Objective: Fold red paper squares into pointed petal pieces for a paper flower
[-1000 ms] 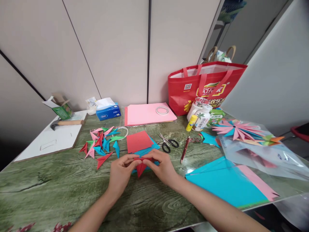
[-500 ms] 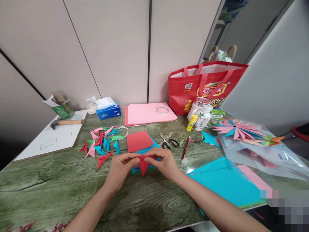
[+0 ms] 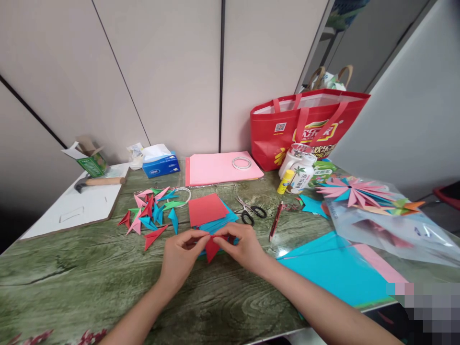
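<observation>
A red piece of folded paper (image 3: 212, 250) is pinched between my two hands, with a point hanging downward. My left hand (image 3: 182, 250) grips its left side between thumb and forefinger. From the right, my right hand (image 3: 244, 244) pinches it the same way; part of the paper is hidden behind the fingers. Just beyond the hands lies a stack of red square paper (image 3: 207, 209) and blue paper (image 3: 221, 221). To the left is a pile of small folded paper pieces (image 3: 151, 211) in red, pink, blue and green.
Scissors (image 3: 247, 210) and a pencil (image 3: 276, 221) lie right of the stack. A glue stick (image 3: 285, 182) stands by a white bottle (image 3: 304, 175) and a red bag (image 3: 269, 139). Large blue sheets (image 3: 338, 270) cover the right. A hammer (image 3: 102, 181) rests on a white board (image 3: 72, 211).
The red paper's hanging point has swung slightly left, and its shape between the fingers has changed. Both hands stay in almost the same place, their fingers slightly shifted.
</observation>
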`<state>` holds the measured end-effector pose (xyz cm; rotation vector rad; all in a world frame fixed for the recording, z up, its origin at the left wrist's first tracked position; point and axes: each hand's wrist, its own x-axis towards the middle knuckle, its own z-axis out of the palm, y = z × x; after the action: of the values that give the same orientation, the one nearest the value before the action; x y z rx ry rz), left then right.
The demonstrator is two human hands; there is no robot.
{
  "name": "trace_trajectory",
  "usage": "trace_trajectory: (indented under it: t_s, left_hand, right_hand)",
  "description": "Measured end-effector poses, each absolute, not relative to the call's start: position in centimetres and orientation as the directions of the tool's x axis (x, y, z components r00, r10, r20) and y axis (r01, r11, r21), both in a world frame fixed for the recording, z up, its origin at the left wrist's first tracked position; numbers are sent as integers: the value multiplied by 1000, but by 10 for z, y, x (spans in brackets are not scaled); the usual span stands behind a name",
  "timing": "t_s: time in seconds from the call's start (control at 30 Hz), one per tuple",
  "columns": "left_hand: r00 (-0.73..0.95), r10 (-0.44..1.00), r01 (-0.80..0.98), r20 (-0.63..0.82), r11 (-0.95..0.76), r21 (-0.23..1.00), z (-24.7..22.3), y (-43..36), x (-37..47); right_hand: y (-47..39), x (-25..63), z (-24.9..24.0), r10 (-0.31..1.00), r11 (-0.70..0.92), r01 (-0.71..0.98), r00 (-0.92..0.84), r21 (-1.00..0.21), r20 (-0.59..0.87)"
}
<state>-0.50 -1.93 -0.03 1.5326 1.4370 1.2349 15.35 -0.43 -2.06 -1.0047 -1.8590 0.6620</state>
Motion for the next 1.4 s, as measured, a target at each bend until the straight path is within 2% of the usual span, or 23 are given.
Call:
trace_trajectory:
  t_s: [0.2,0.27,0.4,0.5,0.67,0.93,1.1,1.3,1.4]
  left_hand:
    - [-31,982,339,188,-167,926,2,-19,-5]
    - [-11,978,342,207,-191,920,2,-18,-6]
    - [-1,946,372,325,-301,878,0,-17,-9]
    - [-7,938,377,345,-317,870,-1,-17,-11]
    - [56,955,401,292,-289,869,0,-18,-10]
    - [115,919,532,376,-377,758,0,-21,-10]
    - [145,893,580,426,-426,695,0,-23,-10]
    - [245,802,602,545,-566,564,-2,-28,-12]
    - [222,742,566,632,-626,536,0,-32,-13]
  right_hand:
    - [-4,155,-22,811,584,361,-290,-727,508]
    - [-4,154,-22,819,572,319,-268,-756,507]
    - [-3,152,-22,904,410,191,-211,-892,371]
    - [-3,152,-20,919,348,128,-244,-929,311]
    - [-3,153,-22,880,452,178,-246,-874,405]
    - [-5,150,-21,890,442,175,-212,-880,405]
    - [-6,152,-20,825,560,241,-243,-793,509]
    - [-6,160,-23,628,778,385,-447,-497,637]
    - [-10,160,-23,627,779,319,-405,-540,665]
